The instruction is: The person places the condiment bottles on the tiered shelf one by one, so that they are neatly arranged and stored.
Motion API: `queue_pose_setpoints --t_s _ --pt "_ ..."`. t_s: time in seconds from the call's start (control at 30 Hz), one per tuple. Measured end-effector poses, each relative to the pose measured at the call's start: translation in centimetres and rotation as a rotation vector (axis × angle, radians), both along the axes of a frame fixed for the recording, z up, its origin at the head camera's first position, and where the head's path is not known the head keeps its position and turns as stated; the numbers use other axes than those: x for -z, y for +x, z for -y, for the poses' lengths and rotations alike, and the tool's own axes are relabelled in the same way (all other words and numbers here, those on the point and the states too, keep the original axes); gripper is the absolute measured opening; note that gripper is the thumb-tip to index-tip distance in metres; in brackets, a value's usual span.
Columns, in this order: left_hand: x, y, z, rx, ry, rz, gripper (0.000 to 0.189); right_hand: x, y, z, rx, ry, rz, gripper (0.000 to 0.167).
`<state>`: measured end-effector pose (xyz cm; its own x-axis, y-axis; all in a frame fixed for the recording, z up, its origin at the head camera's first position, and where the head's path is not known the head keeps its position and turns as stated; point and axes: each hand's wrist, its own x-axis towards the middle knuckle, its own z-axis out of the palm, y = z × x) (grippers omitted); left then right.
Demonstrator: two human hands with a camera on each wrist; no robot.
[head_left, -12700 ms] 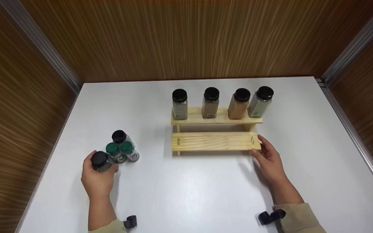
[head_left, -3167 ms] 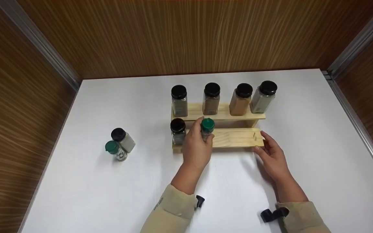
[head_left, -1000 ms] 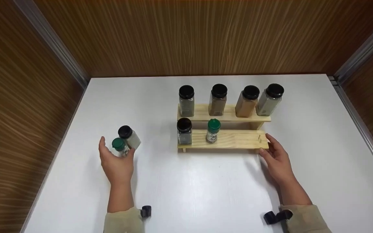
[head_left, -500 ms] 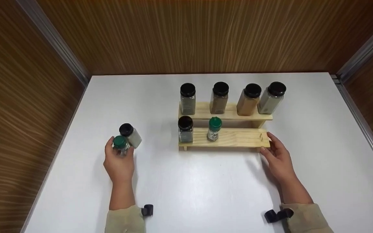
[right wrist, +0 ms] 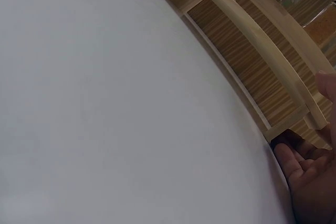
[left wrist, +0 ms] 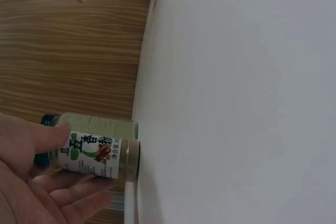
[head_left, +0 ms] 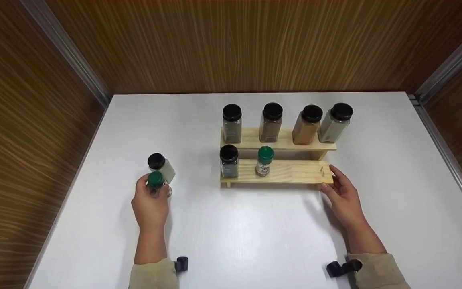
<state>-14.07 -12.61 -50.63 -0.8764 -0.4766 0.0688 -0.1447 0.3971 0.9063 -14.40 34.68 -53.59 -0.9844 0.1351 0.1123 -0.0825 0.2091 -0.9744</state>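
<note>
My left hand grips a small green-capped spice jar at the left of the table. In the left wrist view, my thumb and fingers hold this labelled jar, with its base at or close to the tabletop. Right behind it stands a black-capped jar of pale powder. At the right end of a two-tier wooden spice rack, my right hand holds the lower shelf. Its thumb lies at the front edge; some fingers are hidden behind the shelf end.
Several black-capped jars line the rack's upper shelf. On the lower shelf are a black-capped jar at the left and a green-capped jar beside it. Wood-grain panels wall the white table at the back and sides.
A black-capped and a green-capped jar have gone from the left group onto the lower shelf. My left hand returned left and closed round the other green-capped jar. The right hand stays on the rack.
</note>
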Motion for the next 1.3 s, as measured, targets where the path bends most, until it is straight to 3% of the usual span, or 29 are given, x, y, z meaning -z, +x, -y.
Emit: queue_pose_setpoints --t_s 0.2,0.4,0.63,0.9,1.3 --pt "-0.9 0.7 -1.0 0.056 -0.021 0.019 0.052 0.0 -0.1 0.0 0.0 -0.015 -0.004 0.061" --pt "-2.9 1.5 -2.1 0.09 -0.047 -0.031 0.055 0.1 0.0 0.1 0.007 0.004 0.005 0.061" --pt "-5.9 1.9 -3.6 0.122 -0.106 -0.171 0.052 0.0 0.0 -0.1 -0.005 0.01 0.028 0.062" --pt "-10.0 1.7 -5.9 0.18 -0.146 -0.322 0.052 0.0 0.0 0.0 0.003 0.004 0.032 0.062" --pt "-12.8 1.7 -10.4 0.25 -0.15 -0.431 0.054 0.1 0.0 0.0 -0.005 0.004 0.022 0.062"
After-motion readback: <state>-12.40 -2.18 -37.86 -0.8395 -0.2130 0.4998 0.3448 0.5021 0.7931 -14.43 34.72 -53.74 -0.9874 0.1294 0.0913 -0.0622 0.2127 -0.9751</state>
